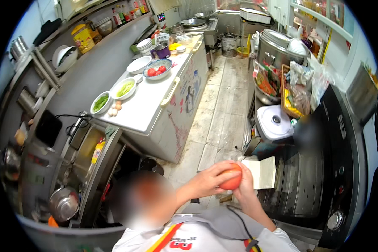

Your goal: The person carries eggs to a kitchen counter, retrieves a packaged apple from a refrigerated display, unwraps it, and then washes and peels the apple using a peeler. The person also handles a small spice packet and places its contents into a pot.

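My two hands meet in front of my body around a large red tomato (231, 180). My left hand (209, 176) reaches in from the left, with its fingers lying across the tomato's upper side. From the right, my right hand (246, 182) presses against the fruit's other side, partly hiding it. Just beyond my right hand lies an open sheet of pale paper or a notebook (261, 171). More red tomatoes (156, 71) sit in a patterned bowl (163, 76) on the white chest freezer (138, 116), out of my hands' reach.
Bowls of green vegetables (101, 102) and several eggs (114, 108) stand on the freezer. A steel sink (85, 151) is at left. On the right are a black appliance with knobs (335, 186), a white-lidded container (274, 121) and a wicker basket (285, 94). A tiled aisle (219, 104) runs between.
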Action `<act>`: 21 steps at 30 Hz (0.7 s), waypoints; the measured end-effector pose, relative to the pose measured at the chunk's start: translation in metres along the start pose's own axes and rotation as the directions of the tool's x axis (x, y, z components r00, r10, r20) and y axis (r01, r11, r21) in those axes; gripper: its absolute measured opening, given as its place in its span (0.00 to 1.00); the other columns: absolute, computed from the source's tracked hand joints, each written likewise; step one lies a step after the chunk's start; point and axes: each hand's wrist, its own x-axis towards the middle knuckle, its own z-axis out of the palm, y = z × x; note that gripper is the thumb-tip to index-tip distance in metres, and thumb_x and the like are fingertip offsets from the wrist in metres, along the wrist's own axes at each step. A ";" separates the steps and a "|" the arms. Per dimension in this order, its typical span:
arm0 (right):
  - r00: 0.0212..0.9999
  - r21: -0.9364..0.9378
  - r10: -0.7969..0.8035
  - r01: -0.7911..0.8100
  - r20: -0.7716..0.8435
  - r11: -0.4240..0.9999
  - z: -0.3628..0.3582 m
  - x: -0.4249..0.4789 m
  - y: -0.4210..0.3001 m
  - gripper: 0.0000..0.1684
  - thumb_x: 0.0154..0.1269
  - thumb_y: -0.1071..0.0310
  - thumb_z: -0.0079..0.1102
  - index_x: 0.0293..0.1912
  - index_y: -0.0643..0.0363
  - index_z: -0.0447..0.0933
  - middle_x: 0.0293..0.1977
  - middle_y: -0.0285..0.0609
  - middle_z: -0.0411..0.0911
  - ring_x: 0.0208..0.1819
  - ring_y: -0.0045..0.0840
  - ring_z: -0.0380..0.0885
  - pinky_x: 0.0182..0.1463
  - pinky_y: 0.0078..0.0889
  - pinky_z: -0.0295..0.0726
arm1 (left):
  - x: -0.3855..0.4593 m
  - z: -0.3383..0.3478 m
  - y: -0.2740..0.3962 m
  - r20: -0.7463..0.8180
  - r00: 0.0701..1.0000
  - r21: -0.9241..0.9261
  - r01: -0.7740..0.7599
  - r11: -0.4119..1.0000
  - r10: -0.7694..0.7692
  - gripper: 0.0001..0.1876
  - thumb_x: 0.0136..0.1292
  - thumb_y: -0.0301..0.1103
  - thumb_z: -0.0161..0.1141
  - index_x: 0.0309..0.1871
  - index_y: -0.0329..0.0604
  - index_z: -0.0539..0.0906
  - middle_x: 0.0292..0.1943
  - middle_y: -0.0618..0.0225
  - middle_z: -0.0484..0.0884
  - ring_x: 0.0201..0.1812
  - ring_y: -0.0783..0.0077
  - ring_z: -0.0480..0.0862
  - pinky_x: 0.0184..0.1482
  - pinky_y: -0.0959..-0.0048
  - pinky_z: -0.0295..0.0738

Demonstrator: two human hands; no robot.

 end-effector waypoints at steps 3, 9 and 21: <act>1.000 0.004 -0.024 0.024 -0.001 1.000 0.045 0.054 0.017 0.08 0.69 0.67 0.48 0.41 0.62 0.71 0.37 0.41 0.77 0.37 0.22 0.77 0.43 0.25 0.80 | 0.009 -0.045 -0.054 -0.117 0.993 -0.156 0.010 0.988 -0.028 0.37 0.41 0.25 0.72 0.60 0.44 0.70 0.58 0.58 0.68 0.60 0.56 0.69 0.59 0.64 0.69; 0.991 -0.096 -0.124 0.118 -0.053 0.988 0.091 0.162 0.039 0.07 0.66 0.71 0.51 0.43 0.62 0.69 0.38 0.42 0.75 0.38 0.23 0.77 0.43 0.25 0.80 | 0.032 -0.094 -0.160 -0.136 0.945 -0.554 0.176 0.813 -0.297 0.41 0.43 0.24 0.72 0.63 0.42 0.65 0.59 0.62 0.65 0.59 0.66 0.67 0.62 0.69 0.65; 0.991 -0.026 0.133 -0.132 0.009 0.991 0.131 0.485 -0.003 0.18 0.71 0.65 0.42 0.55 0.65 0.66 0.49 0.47 0.73 0.48 0.28 0.75 0.52 0.31 0.75 | 0.198 -0.167 -0.426 -0.136 0.843 -0.832 0.188 0.522 -0.521 0.38 0.52 0.26 0.67 0.65 0.39 0.59 0.57 0.60 0.65 0.59 0.68 0.68 0.62 0.68 0.66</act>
